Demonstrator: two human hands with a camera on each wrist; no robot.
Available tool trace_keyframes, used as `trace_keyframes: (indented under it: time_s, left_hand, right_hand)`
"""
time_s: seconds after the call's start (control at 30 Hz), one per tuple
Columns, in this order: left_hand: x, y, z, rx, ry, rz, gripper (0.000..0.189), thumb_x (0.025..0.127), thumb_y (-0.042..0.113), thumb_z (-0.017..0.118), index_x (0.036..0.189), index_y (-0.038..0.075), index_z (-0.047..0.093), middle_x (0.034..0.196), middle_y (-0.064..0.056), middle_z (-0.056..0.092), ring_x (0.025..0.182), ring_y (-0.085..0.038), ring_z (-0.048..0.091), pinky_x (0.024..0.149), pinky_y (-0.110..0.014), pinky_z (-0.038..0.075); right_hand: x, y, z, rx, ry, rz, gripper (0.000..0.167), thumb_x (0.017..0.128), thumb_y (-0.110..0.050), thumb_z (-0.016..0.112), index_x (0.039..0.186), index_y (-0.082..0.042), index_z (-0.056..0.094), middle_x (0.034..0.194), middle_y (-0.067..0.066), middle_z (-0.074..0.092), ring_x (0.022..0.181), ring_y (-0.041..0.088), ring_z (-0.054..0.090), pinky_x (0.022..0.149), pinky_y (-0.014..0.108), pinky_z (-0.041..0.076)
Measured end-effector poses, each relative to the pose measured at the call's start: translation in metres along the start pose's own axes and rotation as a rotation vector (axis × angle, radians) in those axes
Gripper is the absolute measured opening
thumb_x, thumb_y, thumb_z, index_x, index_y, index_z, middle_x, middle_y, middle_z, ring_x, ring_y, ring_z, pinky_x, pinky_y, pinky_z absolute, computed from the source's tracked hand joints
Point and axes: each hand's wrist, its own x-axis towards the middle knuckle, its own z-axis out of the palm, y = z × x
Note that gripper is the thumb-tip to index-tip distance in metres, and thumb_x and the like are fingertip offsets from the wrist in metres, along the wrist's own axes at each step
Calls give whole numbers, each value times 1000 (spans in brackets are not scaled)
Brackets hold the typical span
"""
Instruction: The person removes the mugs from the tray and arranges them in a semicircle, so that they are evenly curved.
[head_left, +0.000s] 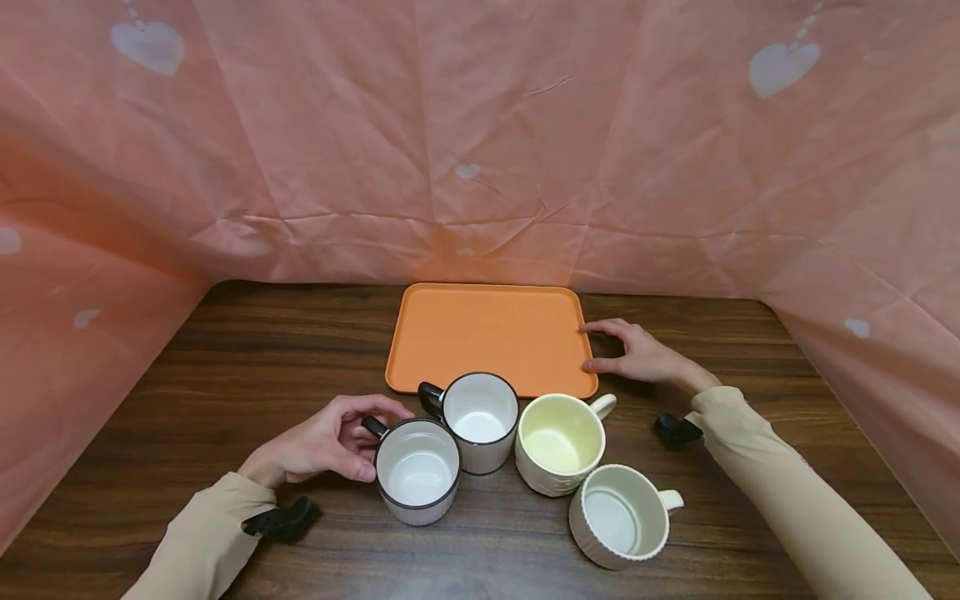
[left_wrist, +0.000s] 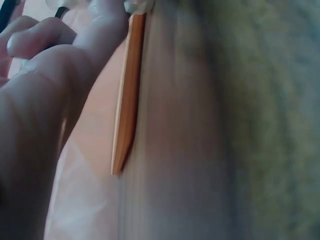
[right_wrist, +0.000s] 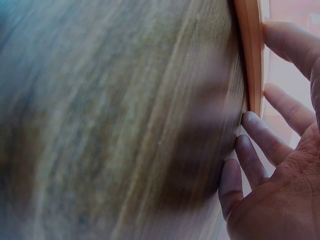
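Observation:
My left hand (head_left: 333, 442) is beside a white mug (head_left: 417, 471) with a dark rim, its thumb and index finger spread on either side of the black handle (head_left: 373, 427). In the left wrist view the other fingers bend loosely. At the back, my right hand (head_left: 637, 354) is at the right edge of an orange tray (head_left: 487, 333). Its thumb and fingertips touch the rim there, spread apart, while lower fingertips (right_wrist: 231, 170) rest close to the table in the right wrist view.
A second dark-rimmed white mug (head_left: 480, 417) stands by the tray's front edge. To its right are a pale yellow mug (head_left: 558, 479) and a ribbed cream mug (head_left: 600, 542), handles pointing right. Pink cloth (head_left: 525, 125) hangs around the dark wooden table (head_left: 300, 333).

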Motion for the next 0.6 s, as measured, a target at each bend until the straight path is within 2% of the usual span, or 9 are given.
trace_keyframes:
  time_s: [0.2, 0.3, 0.4, 0.6]
  left_hand:
    - [4, 3, 0, 4, -22, -44, 64, 83, 1, 81, 141, 4, 54, 121, -6, 61, 98, -15, 63, 83, -30, 59]
    - [7, 5, 0, 23, -55, -44, 65, 84, 0, 80, 142, 1, 51, 124, -9, 59, 105, -16, 62, 87, -36, 61]
    - [9, 7, 0, 53, -71, -43, 65, 84, -1, 80, 142, -1, 51, 128, -8, 56, 109, -15, 59, 87, -36, 61]
    - [5, 14, -5, 153, -47, -63, 61, 86, -2, 78, 142, 1, 52, 128, -7, 56, 107, -12, 60, 85, -31, 60]
  right_hand:
    - [-1, 1, 0, 0, -5, 4, 63, 91, -32, 78, 146, -11, 55, 150, 26, 46, 139, 47, 43, 113, 68, 35]
    - [-1, 1, 0, 1, -3, 1, 62, 91, -32, 78, 145, -11, 56, 150, 26, 46, 138, 46, 44, 113, 67, 35]
    - [0, 2, 0, 5, 2, -1, 62, 91, -31, 79, 145, -11, 56, 150, 26, 46, 138, 46, 44, 113, 67, 34]
    - [-1, 2, 0, 5, 2, -3, 62, 91, -30, 78, 145, -11, 56, 150, 27, 46, 139, 47, 43, 113, 68, 33]
